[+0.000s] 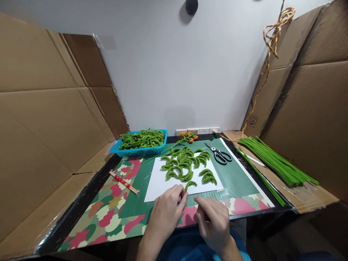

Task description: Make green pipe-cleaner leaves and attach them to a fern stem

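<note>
My left hand (168, 207) is closed, thumb and forefinger together at the near edge of the white sheet (154, 185). At its fingertips is the lower end of a short, curved green fuzzy pipe cleaner piece (191, 184), which arches up to the right. To the right, my right hand (214, 220) has its forefinger stretched toward the left, apart from the thumb; the other fingers curl under and I see nothing in them. Beyond both hands lies a loose pile of similar curved pieces (185, 159), with a smaller cluster (208, 177) to its right.
A blue basket (138, 152) full of green pieces stands back left. Black-handled scissors (221, 156) lie right of the sheet, long green stems (277, 163) farther right. Orange flowers (191, 138) lie at the back, wrapped chopsticks (123, 182) at left. Cardboard walls (40, 108) flank the table.
</note>
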Demonstrator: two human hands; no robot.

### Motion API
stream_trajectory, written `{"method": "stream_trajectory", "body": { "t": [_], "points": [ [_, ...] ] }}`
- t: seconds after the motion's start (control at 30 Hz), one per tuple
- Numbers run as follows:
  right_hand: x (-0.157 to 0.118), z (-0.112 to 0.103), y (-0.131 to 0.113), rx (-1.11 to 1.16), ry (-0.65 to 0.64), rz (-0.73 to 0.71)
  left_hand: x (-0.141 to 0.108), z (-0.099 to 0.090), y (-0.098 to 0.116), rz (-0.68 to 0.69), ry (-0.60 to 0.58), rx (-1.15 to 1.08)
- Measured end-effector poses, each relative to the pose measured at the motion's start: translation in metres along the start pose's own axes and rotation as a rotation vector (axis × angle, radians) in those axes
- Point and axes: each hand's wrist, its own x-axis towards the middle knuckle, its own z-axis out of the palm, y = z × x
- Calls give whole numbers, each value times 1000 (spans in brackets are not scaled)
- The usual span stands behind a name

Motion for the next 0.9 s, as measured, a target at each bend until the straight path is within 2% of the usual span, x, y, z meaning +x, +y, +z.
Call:
{"method": "stream_trajectory", "body": {
  "t": [0.9],
  "points": [
    [3,0,0,28,6,-16,-1,0,-2,20,17,-30]
  ]
}}
